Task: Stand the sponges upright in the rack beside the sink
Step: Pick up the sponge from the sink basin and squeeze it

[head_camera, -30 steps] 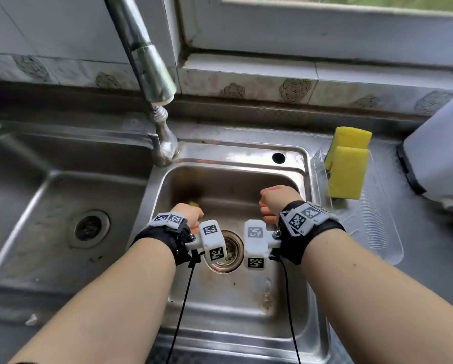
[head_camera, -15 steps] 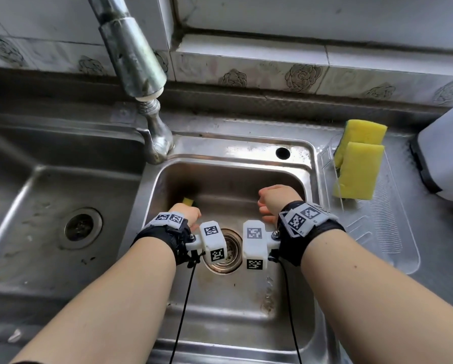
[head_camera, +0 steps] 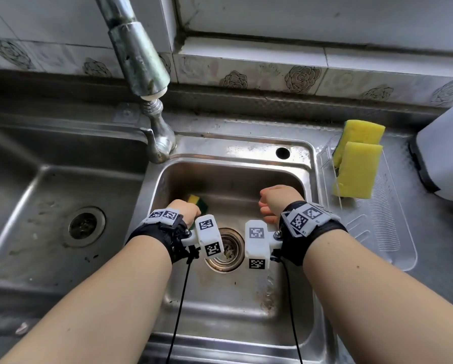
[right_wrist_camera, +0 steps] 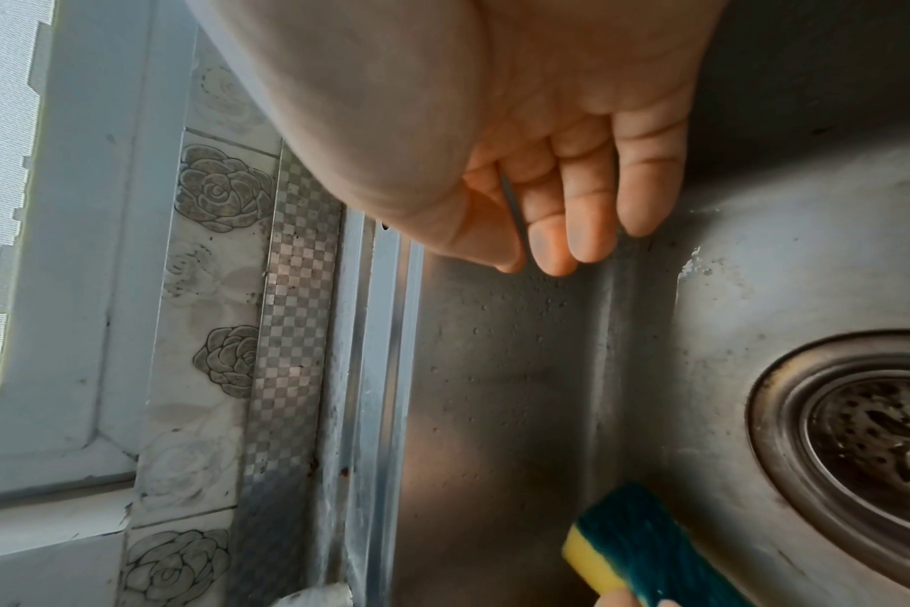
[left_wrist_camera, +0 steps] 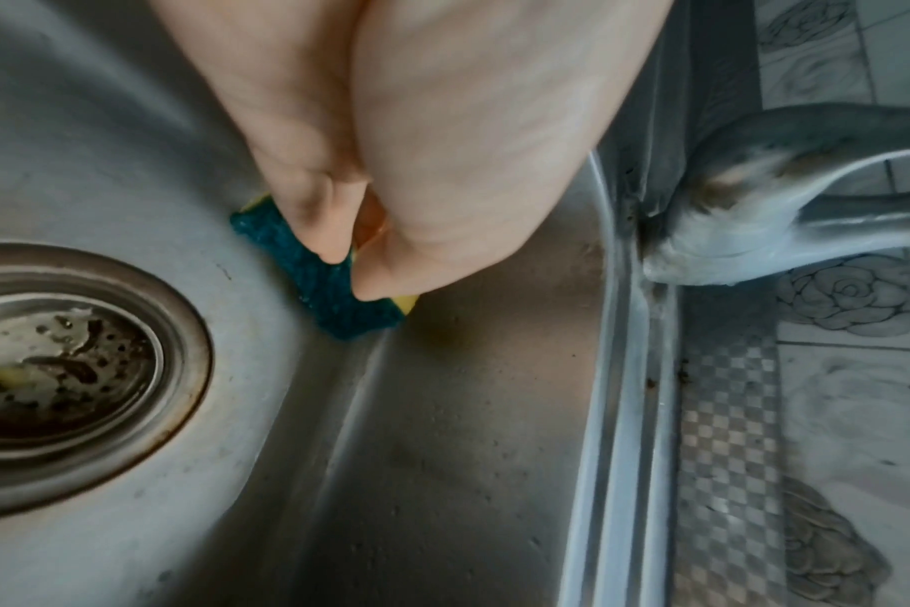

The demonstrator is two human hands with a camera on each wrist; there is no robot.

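Racked: two yellow sponges (head_camera: 358,169) stand upright in my clear rack (head_camera: 393,232).
Left: my left hand (head_camera: 184,207) pinches the third sponge (left_wrist_camera: 328,283) in the basin (head_camera: 233,298).
Right hand (head_camera: 276,199): loosely curled, holding nothing.

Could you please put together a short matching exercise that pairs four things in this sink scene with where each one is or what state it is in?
Things:
1. left hand
2. right hand
3. two yellow sponges
4. green-and-yellow sponge

States:
A. upright in the clear rack
B. down in the sink basin
C. pinches a sponge
D. holds nothing, fingers loosely curled

Pairs: 1-C, 2-D, 3-A, 4-B
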